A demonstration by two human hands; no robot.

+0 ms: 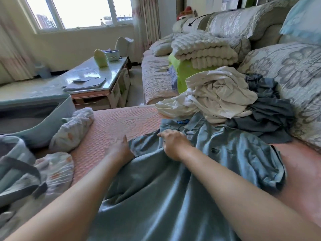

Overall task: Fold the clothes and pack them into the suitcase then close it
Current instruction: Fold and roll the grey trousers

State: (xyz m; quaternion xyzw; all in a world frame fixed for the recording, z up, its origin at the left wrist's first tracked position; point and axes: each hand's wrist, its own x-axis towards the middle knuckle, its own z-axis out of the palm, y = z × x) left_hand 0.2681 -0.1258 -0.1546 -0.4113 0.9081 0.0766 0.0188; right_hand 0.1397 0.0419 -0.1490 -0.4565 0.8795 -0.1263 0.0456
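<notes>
A blue-grey button shirt (225, 153) lies spread over the pink sofa seat (112, 124) in front of me. My left hand (121, 150) grips its left edge. My right hand (173, 143) rests on the shirt near the collar with fingers bent into the fabric. Behind the shirt lies a heap of white clothes (217, 94) and a dark grey garment (267, 115). The open pale blue suitcase (57, 115) sits at the left; two rolled patterned garments (74, 129) (55, 169) lie beside it.
Sofa cushions (291, 75) line the right side. A folded cream blanket (205, 49) sits on a green item further back. A glass coffee table (97, 75) with a green bottle and papers stands beyond the suitcase. A grey strap of the suitcase lid (22, 167) is at lower left.
</notes>
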